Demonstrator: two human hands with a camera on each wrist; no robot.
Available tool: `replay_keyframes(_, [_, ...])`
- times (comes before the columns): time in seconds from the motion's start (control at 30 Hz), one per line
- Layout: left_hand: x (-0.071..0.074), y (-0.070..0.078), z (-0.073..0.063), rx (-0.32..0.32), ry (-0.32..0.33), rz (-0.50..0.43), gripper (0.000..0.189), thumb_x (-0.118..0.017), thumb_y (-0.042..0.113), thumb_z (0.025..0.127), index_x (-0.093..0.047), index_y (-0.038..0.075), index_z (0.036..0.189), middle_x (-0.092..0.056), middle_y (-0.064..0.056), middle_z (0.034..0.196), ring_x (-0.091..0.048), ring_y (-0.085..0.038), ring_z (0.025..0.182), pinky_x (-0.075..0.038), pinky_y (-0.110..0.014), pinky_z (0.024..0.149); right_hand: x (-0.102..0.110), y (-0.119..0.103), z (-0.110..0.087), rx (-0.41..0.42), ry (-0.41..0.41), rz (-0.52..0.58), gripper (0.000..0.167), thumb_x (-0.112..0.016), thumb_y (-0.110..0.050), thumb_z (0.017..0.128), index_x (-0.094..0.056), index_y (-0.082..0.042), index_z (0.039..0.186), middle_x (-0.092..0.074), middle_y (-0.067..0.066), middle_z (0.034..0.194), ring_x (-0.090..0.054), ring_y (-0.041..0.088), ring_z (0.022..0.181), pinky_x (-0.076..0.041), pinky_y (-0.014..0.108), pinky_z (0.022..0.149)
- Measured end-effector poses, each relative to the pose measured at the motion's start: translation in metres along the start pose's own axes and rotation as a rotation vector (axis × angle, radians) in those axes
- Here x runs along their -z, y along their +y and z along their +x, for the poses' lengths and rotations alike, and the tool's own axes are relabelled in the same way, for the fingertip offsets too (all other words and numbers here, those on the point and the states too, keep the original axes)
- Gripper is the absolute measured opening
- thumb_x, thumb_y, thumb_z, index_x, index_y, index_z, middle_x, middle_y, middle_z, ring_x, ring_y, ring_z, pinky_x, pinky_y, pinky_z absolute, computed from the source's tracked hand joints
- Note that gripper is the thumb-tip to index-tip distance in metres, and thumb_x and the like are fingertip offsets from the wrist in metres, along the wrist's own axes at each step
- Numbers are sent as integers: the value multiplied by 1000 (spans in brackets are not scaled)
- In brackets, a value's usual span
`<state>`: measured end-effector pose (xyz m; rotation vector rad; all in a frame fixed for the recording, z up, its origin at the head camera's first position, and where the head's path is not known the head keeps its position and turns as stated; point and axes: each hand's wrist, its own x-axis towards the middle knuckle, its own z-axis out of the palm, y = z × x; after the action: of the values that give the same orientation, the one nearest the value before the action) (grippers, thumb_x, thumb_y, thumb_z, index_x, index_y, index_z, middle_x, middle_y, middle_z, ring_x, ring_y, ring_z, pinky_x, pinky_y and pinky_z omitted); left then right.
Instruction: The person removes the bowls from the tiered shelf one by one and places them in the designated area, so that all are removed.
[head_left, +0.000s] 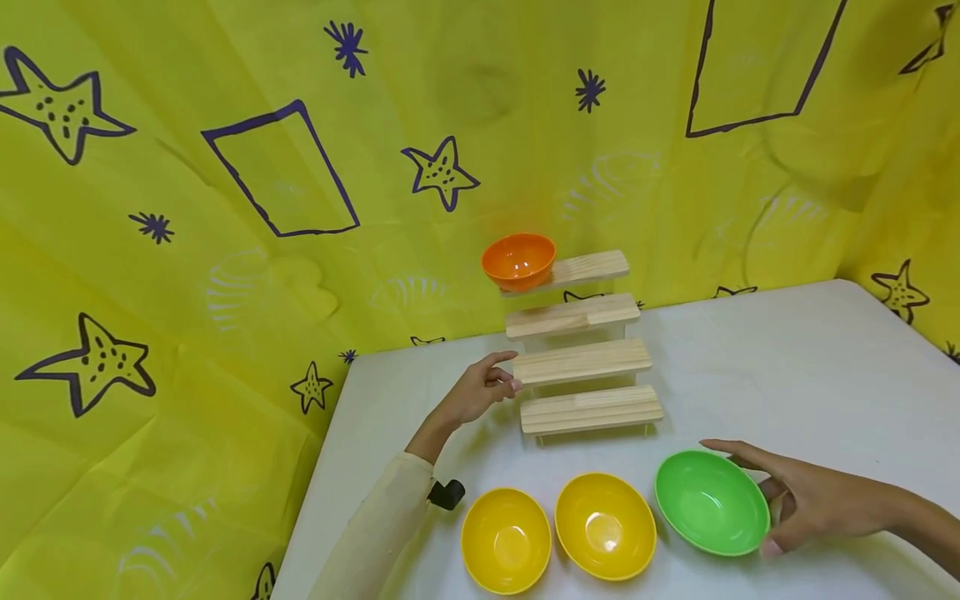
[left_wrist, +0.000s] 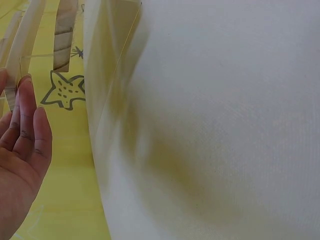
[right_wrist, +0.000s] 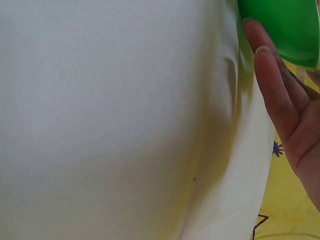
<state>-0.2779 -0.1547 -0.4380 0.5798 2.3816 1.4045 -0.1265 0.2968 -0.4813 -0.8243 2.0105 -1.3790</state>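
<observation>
A stepped stand [head_left: 582, 362] with pale wooden shelves and clear sides stands at the table's middle. My left hand [head_left: 476, 390] holds its left edge at the second shelf from the bottom, index finger above and thumb below. In the left wrist view, the fingers of that hand [left_wrist: 25, 132] lie by the clear side panel. My right hand [head_left: 821, 500] grips a green bowl [head_left: 712, 504] by its right side, fingers spread along the rim. Part of the green bowl [right_wrist: 290, 30] shows beside the fingers in the right wrist view. An orange bowl [head_left: 517, 262] sits on the top shelf's left end.
Two yellow bowls, one on the left [head_left: 506, 542] and one in the middle [head_left: 604, 529], stand in front of the stand, left of the green one. A white cloth covers the table [head_left: 787, 367]. Yellow patterned sheeting [head_left: 510, 108] hangs behind and at the sides.
</observation>
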Motion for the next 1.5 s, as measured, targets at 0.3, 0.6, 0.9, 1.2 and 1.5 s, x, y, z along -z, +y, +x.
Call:
replay_keyframes(0.3, [2,5,0,1,-24,-16,62,-61,12,100,-33,5,156,-66,-28,115,-64,-49,106,-53,-48,96,21,-15,7,38,117,-191,68,-61,-6,97,-28,-9,156,-49,-21,139,-67,15,85,-50,25,65])
replay_keyframes(0.6, [3,7,-3,-4,-41,-32,62,-60,9,101,-32,2,156,-64,-33,118,-63,-52,106,-50,-56,98,46,-46,26,90,286,-356,63,-68,-8,95,-39,-15,151,-51,-26,131,-70,14,84,-53,26,64])
replay_keyframes(0.9, [3,-3,-1,-17,0,-19,60,-63,14,100,-38,10,154,-68,-27,114,-67,-44,101,-53,-50,95,64,-78,62,-11,403,-398,63,-73,-21,93,-42,-14,147,-58,9,132,-70,11,80,-56,28,68])
replay_keyframes(1.2, [-4,0,6,-18,-18,-3,58,-63,20,101,-40,15,154,-69,-19,112,-69,-37,102,-55,-34,88,82,-109,93,24,417,-394,61,-72,-19,94,-43,-9,146,-59,15,132,-70,14,82,-56,29,71])
replay_keyframes(1.5, [-1,1,0,-19,-12,-43,60,-62,14,100,-37,9,154,-66,-30,115,-65,-48,103,-52,-52,96,100,-146,135,-5,443,-278,59,-69,-19,96,-41,-9,147,-55,17,137,-72,20,85,-55,34,69])
